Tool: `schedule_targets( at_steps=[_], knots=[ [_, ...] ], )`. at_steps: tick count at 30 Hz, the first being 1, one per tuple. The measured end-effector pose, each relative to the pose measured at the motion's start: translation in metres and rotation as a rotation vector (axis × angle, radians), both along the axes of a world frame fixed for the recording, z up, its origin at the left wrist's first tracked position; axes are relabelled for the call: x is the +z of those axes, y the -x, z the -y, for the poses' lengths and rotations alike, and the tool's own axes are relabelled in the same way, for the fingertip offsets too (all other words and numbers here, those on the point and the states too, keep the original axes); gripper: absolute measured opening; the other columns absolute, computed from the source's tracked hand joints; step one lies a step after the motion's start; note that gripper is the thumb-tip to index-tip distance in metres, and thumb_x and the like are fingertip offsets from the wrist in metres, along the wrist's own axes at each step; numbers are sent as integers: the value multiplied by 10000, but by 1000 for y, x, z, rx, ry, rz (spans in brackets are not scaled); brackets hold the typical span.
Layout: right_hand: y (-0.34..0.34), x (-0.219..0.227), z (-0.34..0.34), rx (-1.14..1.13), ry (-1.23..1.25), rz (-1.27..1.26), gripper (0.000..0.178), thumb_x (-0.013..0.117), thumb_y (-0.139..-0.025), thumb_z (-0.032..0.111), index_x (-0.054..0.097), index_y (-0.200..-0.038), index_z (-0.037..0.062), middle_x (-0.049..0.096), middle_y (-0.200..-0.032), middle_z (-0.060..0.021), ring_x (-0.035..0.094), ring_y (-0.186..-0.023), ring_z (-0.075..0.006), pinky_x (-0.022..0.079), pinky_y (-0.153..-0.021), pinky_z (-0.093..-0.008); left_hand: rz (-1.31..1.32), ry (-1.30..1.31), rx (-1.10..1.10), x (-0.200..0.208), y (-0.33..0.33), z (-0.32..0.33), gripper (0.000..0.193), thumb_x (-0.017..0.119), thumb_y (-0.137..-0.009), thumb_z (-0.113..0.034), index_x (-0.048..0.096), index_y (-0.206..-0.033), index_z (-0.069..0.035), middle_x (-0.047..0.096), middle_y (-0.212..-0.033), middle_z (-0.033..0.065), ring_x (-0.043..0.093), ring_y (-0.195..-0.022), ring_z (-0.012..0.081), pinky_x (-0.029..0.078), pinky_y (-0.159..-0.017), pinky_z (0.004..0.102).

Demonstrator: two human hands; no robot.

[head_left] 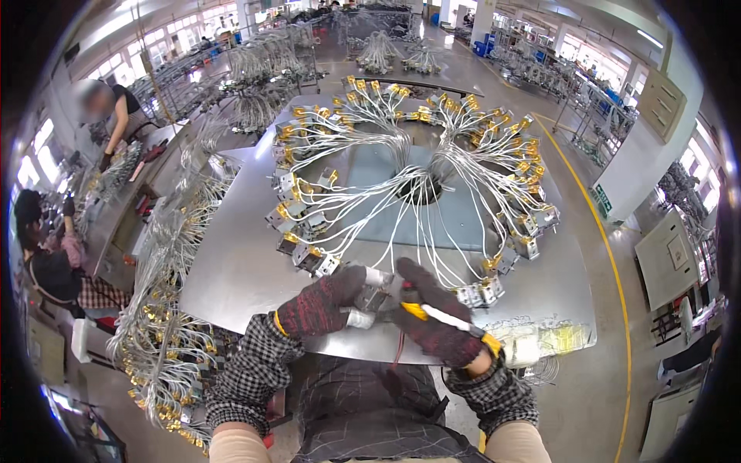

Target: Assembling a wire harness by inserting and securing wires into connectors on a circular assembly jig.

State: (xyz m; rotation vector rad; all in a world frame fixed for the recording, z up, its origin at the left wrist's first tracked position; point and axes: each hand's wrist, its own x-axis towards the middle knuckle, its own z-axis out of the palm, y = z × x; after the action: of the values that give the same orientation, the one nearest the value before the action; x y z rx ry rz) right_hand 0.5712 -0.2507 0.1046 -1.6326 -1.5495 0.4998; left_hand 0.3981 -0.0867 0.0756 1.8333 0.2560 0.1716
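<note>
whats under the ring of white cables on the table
Under the ring of white cables lies a blue-grey mat on the metal table. The cables converge at a dark centre; what is in it is covered.

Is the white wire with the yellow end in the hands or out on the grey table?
In: right hand grips the white wire.

— What covers the hands?

— Dark knitted work gloves flecked with red, one on the left hand (320, 302) and one on the right hand (434, 320), each edged with a thin yellow band at the cuff.

— And the arms?

— Long sleeves in a small black-and-white check, bunched at the wrists.

— Anything lower down?

— A dark grey checked apron or shirt front over the body, and light beige trousers at the bottom edge.
</note>
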Motion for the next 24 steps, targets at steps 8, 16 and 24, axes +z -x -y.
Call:
schedule_targets(
  at_steps=[8,16,24],
  knots=[
    [-105,-17,43,-306,-71,145,586,680,-851,162,461,-1387,69,629,-1112,-143,620,-997,-236,508,-843,-359,49,-787,-56,19,-12,6,641,832,-728,-286,553,-1249,-38,638,-980,114,648,-894,234,509,-775,367],
    [-176,-6,21,-467,11,-431,622,657,-853,159,379,-1409,141,524,-816,-37,527,-588,-117,451,-490,-267,237,-778,48,14,-58,1,637,879,-671,-197,576,-1207,-34,657,-993,76,641,-894,170,519,-808,342],
    [-68,64,-26,-262,-811,-566,686,635,-884,106,256,-1455,72,655,-870,-163,658,-638,-224,554,-605,-337,41,-560,144,8,-70,16,732,832,-655,-515,584,-1179,-68,631,-1045,144,662,-888,284,528,-785,403]
  ],
)
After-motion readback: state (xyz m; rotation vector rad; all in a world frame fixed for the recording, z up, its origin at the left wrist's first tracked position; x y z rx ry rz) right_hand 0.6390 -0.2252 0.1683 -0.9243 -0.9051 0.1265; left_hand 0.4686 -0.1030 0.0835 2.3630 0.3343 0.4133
